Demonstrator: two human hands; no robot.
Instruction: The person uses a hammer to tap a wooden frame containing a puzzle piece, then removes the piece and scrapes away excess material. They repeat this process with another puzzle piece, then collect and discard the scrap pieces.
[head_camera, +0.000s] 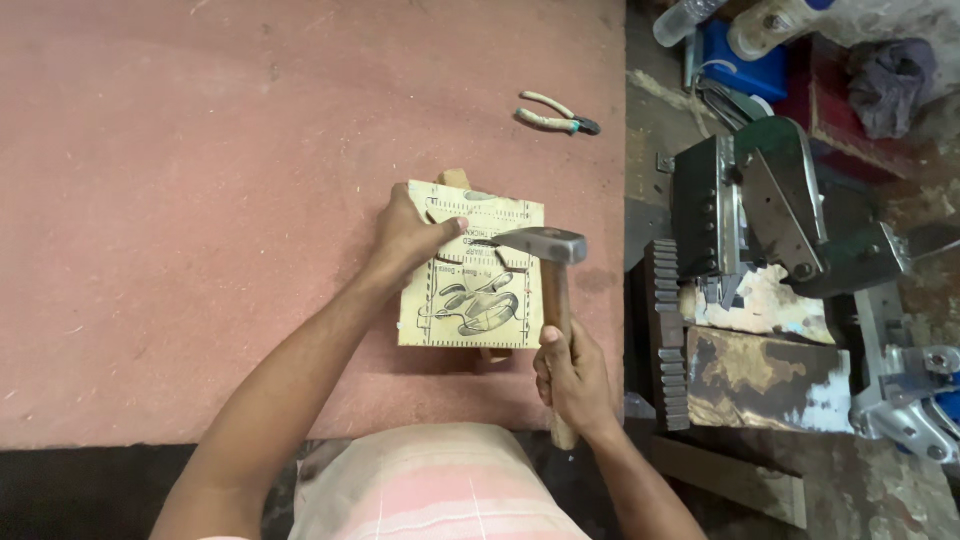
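A pale square board (478, 300) with dark printed drawings lies on the reddish table (200, 200), with a small wooden block under it showing at its far and near edges. My left hand (408, 238) presses on the board's upper left corner, thumb stretched across the top. My right hand (573, 378) grips the wooden handle of a claw hammer (545, 247). The steel head hangs over the board's upper right part, claw pointing left toward my thumb. Whether a nail sits under it, I cannot tell.
Pliers with pale handles (556, 113) lie on the table beyond the board. Right of the table stands a dark green metal machine (770, 205) with a toothed bar (668, 340). Bottles, a blue container and a cloth sit at the far right.
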